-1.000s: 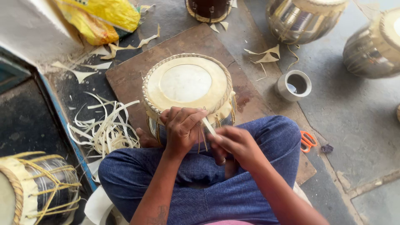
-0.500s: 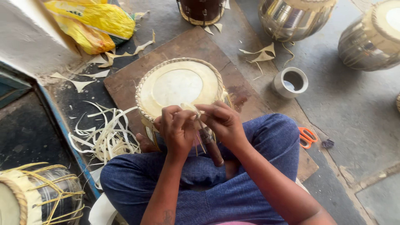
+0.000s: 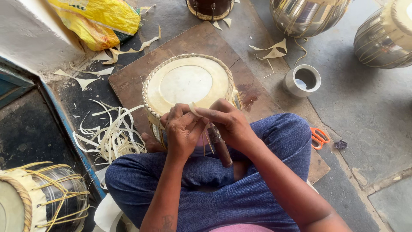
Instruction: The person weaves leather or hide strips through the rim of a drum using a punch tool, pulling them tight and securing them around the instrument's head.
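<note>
A small drum (image 3: 187, 83) with a pale skin head and a braided rim stands on a brown wooden board (image 3: 201, 41), held between my crossed legs in blue trousers. Both hands meet at the drum's near rim. My left hand (image 3: 182, 131) pinches a thin pale hide strip (image 3: 194, 108) there. My right hand (image 3: 229, 124) pinches the same strip from the right and also holds a wooden-handled tool (image 3: 221, 148), its handle pointing down toward my lap.
A heap of pale hide strips (image 3: 112, 135) lies left of the drum. A laced drum (image 3: 40, 199) stands at bottom left, metal drum shells (image 3: 307, 15) at top right. A metal cup (image 3: 302, 80), orange scissors (image 3: 318, 136) and a yellow bag (image 3: 98, 19) lie around.
My right hand has moved up and left from my thigh to the drum's rim, joining the left hand on the strip. The view has shifted slightly.
</note>
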